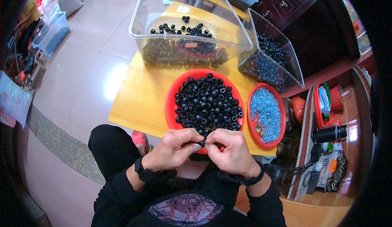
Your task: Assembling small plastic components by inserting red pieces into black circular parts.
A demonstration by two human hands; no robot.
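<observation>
My left hand [172, 148] and my right hand [232, 151] meet at the near edge of a round red tray [168, 108]. Between their pinched fingertips is a small black round piece [201, 143], mostly covered by the fingers. Whether the right fingers also hold a second small part cannot be made out. Heaped in the tray are many black hollow round pieces [206, 100]. To its right stands an oval red tray [250, 123] filled with tiny clear-bluish pieces [266, 112].
Beyond the round tray, a large clear plastic bin [143, 37] holds more black pieces on the yellow table [130, 100]. A second clear bin [300, 74] of black pieces stands at the right. A wooden shelf with a black bottle [328, 134] and cables is farther right.
</observation>
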